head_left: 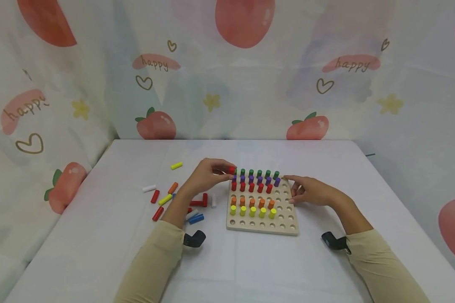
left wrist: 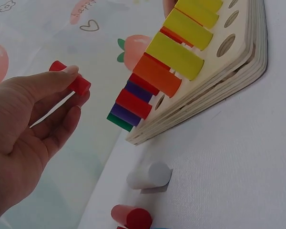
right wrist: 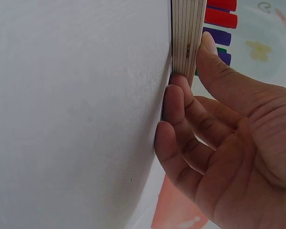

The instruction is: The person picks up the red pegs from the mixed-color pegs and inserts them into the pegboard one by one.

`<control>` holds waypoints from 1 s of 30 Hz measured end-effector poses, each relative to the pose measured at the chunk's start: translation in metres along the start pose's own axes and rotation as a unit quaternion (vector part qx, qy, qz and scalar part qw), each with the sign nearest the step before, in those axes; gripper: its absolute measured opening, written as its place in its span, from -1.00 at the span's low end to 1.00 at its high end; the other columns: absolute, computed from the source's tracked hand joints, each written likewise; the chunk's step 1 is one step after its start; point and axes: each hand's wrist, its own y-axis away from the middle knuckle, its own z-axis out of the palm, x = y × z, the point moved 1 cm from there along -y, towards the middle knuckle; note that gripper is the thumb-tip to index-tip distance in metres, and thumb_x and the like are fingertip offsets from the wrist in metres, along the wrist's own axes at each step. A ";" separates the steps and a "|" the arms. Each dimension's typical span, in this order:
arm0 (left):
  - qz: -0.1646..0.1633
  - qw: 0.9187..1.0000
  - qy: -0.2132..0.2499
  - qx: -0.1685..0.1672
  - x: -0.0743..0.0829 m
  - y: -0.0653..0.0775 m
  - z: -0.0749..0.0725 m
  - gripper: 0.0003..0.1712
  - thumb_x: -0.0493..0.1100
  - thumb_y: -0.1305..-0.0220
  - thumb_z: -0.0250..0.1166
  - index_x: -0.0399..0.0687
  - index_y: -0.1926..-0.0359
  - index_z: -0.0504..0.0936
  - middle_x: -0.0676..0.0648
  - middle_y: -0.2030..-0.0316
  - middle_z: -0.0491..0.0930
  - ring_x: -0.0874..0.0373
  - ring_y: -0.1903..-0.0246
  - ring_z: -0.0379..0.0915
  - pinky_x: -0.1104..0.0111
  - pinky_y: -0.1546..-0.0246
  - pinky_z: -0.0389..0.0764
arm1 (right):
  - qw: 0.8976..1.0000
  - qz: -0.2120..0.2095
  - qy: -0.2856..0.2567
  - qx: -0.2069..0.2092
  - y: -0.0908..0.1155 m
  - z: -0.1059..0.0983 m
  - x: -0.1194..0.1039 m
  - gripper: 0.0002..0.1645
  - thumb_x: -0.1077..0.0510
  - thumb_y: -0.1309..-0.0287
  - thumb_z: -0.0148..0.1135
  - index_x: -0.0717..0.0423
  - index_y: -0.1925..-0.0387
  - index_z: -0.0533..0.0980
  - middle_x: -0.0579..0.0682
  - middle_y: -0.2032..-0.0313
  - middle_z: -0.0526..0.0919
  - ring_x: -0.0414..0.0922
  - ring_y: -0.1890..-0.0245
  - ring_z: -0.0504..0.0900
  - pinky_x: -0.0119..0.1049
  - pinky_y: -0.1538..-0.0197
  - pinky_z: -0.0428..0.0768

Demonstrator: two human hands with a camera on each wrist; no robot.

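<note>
In the head view, my left hand (head_left: pixel 208 173) pinches a red peg (head_left: pixel 232 170) between thumb and fingers, just above the back left corner of a wooden pegboard (head_left: pixel 237 225). The left wrist view shows this red peg (left wrist: pixel 80 86) tilted and apart from the board. Rows of green (head_left: pixel 259 172), purple (head_left: pixel 259 180), red (head_left: pixel 252 187), orange (head_left: pixel 252 203) and yellow pegs (head_left: pixel 252 211) stand upright in the board. At the board's right side, my right hand (head_left: pixel 311 190) grips the edge, its thumb (right wrist: pixel 209 45) near the top face and fingers low against the side.
Loose pegs lie left of the board, among them yellow (head_left: pixel 176 166), white (head_left: pixel 149 188), orange (head_left: pixel 172 187), red (head_left: pixel 158 213) and blue ones (head_left: pixel 196 219). A white peg (head_left: pixel 213 201) stands close to the board's left edge. A patterned cloth (head_left: pixel 250 92) hangs behind the white table (head_left: pixel 265 269).
</note>
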 end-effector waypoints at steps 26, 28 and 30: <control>0.004 1.000 0.016 -0.004 0.013 -0.015 0.032 -0.70 -0.17 -0.34 0.46 -0.03 -0.08 0.74 0.10 0.10 0.72 0.22 0.08 0.63 0.38 -0.04 0.62 | 1.000 0.010 -0.003 -0.002 0.001 0.000 0.000 0.04 0.08 -0.20 0.52 0.25 -0.55 0.17 0.00 0.21 0.55 -0.05 0.20 0.54 -0.22 0.13 0.59; 0.001 1.000 0.018 -0.006 0.014 -0.016 0.034 -0.70 -0.17 -0.34 0.46 -0.05 -0.08 0.74 0.10 0.10 0.72 0.22 0.10 0.63 0.38 -0.02 0.63 | 1.000 0.010 -0.003 -0.001 0.001 0.000 0.000 0.04 0.08 -0.19 0.52 0.25 -0.55 0.17 0.00 0.20 0.55 -0.05 0.20 0.54 -0.22 0.13 0.59; 0.000 1.000 0.020 -0.008 0.015 -0.017 0.036 -0.70 -0.18 -0.34 0.46 -0.06 -0.08 0.74 0.10 0.11 0.72 0.22 0.11 0.63 0.38 0.00 0.63 | 1.000 0.010 -0.002 -0.001 0.001 0.000 -0.001 0.04 0.08 -0.19 0.52 0.25 -0.55 0.17 0.01 0.20 0.55 -0.05 0.20 0.54 -0.22 0.14 0.59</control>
